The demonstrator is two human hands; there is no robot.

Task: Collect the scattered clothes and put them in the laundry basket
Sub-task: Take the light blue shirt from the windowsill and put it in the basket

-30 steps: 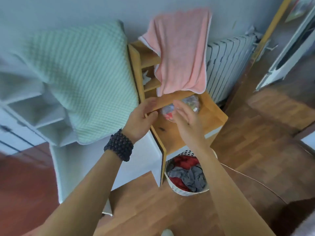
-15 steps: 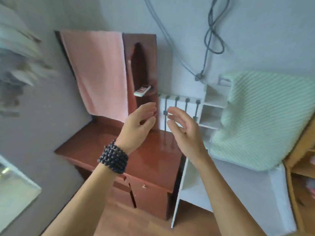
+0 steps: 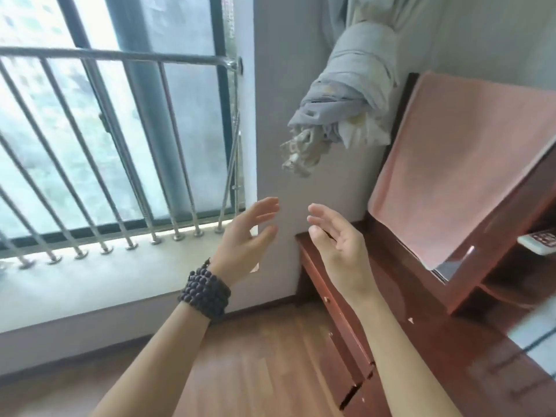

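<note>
Both arms reach forward and up from the bottom of the view, palms turned toward each other with a gap between them. The left hand (image 3: 245,239) is raised with its fingers (image 3: 264,206) spread wide and slightly curled, holding nothing; a dark beaded bracelet (image 3: 206,291) wraps several times round its wrist. The right hand (image 3: 338,239) sits at the same height, fingers (image 3: 320,213) loosely apart and bent, also empty.

One pink towel (image 3: 463,164) hangs over the upright back panel of a dark red wooden worktop (image 3: 445,335) at the right, well apart from the right hand. One grey knotted curtain (image 3: 352,94) hangs against the wall above and between the two hands, its pale frayed end pointing down toward them, not touching either. One remote control (image 3: 538,242) lies on a shelf at the far right edge.

At the left, one window with metal railing (image 3: 114,58) stands above a pale sill. Wooden floor (image 3: 255,371) shows beneath the arms. No laundry basket is in view.
</note>
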